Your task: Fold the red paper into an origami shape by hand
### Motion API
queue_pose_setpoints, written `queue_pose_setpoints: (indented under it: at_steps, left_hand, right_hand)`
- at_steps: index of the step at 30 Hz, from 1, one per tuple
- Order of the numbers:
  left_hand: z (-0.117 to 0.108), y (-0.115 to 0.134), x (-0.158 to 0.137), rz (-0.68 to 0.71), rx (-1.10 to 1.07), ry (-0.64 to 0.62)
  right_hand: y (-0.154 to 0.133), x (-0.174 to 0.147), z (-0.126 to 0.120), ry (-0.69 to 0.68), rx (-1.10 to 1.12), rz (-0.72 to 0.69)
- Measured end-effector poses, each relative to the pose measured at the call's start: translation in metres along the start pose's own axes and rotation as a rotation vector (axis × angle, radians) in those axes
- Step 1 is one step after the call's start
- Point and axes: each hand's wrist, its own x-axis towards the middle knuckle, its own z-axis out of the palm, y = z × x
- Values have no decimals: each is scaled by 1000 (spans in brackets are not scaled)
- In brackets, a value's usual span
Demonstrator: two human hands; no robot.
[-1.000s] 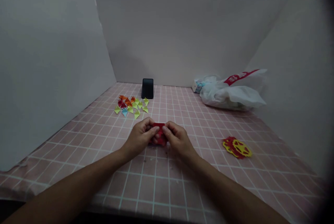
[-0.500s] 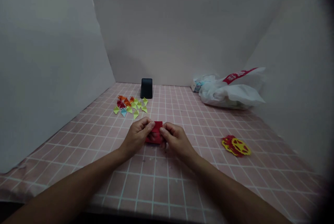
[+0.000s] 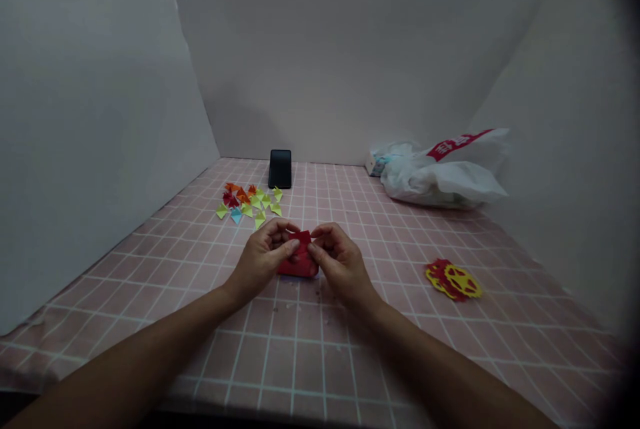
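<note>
A small piece of red paper (image 3: 303, 237) is pinched between both hands, above the middle of the table. My left hand (image 3: 265, 252) closes on its left side, thumb on the near face. On the opposite side, my right hand (image 3: 340, 257) grips the paper with thumb and forefinger. Directly below lies more red paper (image 3: 299, 269), perhaps a stack, partly covered by the fingers. Beyond the left hand, several small folded paper pieces (image 3: 247, 210) in yellow, orange, red and blue sit in a group.
A dark phone (image 3: 280, 169) stands upright at the back. At the back right lies a white plastic bag (image 3: 440, 179) beside a small box (image 3: 373, 163). Red and yellow cut-out shapes (image 3: 463, 281) lie to the right on the pink checked tablecloth (image 3: 280, 362). Pale walls enclose the table.
The red paper between my fingers has tilted and shows a narrower, angled top. My right fingers have risen slightly, and more of the red paper below is visible.
</note>
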Motion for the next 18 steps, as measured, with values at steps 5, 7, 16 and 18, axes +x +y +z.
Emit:
queue_pose_setpoints:
  at_steps: [5,7,16,18]
  left_hand:
    - [0,1,0,20,-9,-4]
    - [1,2,0,31,-15,0]
    - [0,4,0,-40,-51,64]
    - [-1,5,0,-56,-62,57]
  right_hand:
    - [-1,0,-1,-22,0,-8]
    - [0,0,-1,-32,-14,-4]
    - [2,4,-2,-98,-13,-16]
    - [3,4,-3,-79,-52,-31]
